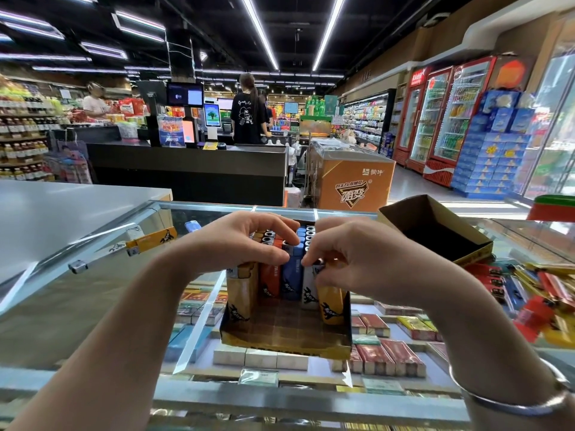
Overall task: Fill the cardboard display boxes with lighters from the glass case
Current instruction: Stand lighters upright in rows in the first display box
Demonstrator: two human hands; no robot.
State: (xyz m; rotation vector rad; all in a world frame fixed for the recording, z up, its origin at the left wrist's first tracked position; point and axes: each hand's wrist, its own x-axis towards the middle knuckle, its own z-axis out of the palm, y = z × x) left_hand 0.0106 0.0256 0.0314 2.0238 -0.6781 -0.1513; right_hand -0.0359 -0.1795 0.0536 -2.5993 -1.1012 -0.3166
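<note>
While supermarket aisles fill the upper frame, left hand [245, 241] and right hand [345, 256] pinch lighters [291, 275] in a display box [284, 345] on the glass case [93, 293] at centre.

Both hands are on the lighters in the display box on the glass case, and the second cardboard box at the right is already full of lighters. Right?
Not quite. The head view shows the second cardboard box empty. Both the left hand and right hand are indeed on the lighters in the display box.
</note>
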